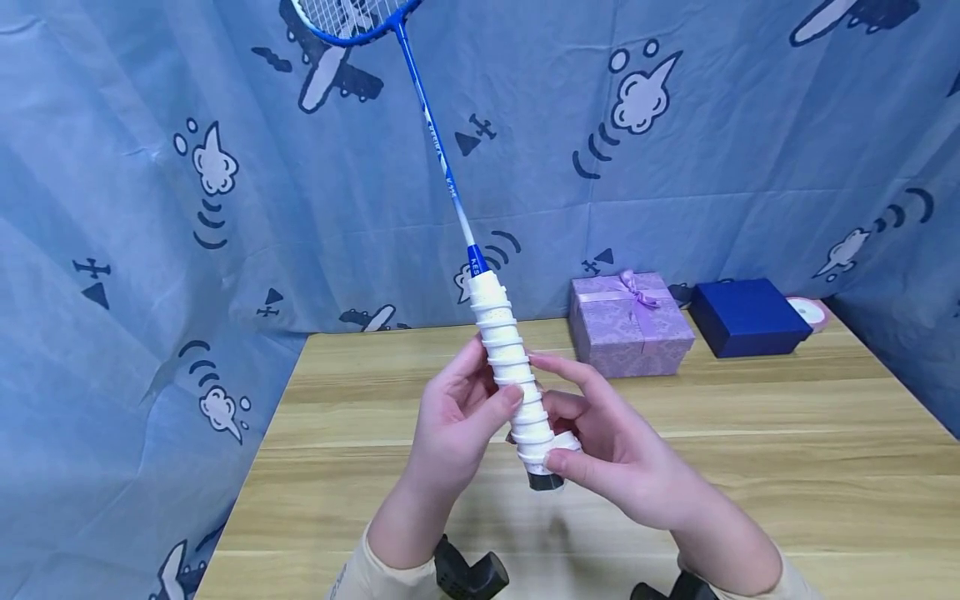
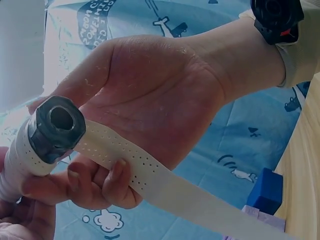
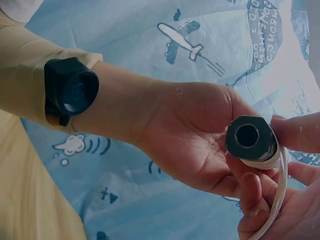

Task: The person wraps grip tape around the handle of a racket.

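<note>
A blue and white badminton racket (image 1: 442, 158) slants up and left, its handle (image 1: 506, 350) wound in white grip tape with raised ridges. My left hand (image 1: 453, 421) grips the handle, thumb across the front and fingers behind. Near the butt, my right hand (image 1: 618, 458) pinches the tape, its thumb on the loose turn (image 1: 566, 442). In the left wrist view, the perforated free strip (image 2: 145, 172) runs from the handle past my right hand's (image 2: 150, 105) curled fingers. The dark hollow butt end (image 3: 248, 137) shows bare in the right wrist view.
At the table's back stand a lilac gift box (image 1: 630, 325) with a ribbon bow and a dark blue box (image 1: 750, 317). A pink and white roll (image 1: 810, 312) lies beside them. A blue patterned curtain (image 1: 300, 208) hangs behind the wooden table (image 1: 337, 467).
</note>
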`<state>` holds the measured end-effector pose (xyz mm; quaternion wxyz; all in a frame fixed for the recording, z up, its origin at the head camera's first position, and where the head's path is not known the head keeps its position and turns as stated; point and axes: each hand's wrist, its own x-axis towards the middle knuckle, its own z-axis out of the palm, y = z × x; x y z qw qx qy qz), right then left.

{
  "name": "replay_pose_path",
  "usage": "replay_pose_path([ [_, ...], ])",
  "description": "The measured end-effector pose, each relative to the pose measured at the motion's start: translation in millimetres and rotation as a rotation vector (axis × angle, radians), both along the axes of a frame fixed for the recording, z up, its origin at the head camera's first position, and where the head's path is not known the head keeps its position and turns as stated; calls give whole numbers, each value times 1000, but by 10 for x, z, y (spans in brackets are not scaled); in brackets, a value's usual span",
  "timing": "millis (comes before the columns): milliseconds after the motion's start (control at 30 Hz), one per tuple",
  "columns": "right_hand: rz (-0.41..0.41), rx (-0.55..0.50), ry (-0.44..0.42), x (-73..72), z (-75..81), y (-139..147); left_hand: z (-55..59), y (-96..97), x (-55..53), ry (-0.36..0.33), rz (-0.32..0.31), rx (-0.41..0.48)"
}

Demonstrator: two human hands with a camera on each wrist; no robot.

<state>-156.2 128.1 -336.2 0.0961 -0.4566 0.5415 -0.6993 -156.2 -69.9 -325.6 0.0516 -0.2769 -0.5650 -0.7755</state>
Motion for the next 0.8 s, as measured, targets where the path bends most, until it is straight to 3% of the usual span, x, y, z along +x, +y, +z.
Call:
replay_pose_path([
  [133, -21, 5, -12, 5, -4, -6, 1, 0, 7, -14, 4, -4],
  [333, -160, 105, -6, 37, 2, -6, 45, 43, 47, -90, 168, -101],
  [400, -207, 133, 11, 46, 1, -9, 56, 55, 56, -108, 195, -111],
  [567, -301, 172, 47, 57, -15, -23, 58, 74, 70, -130, 222, -82],
  [800, -384, 221, 77, 66, -9, -52, 43, 93, 68, -141, 198, -34],
])
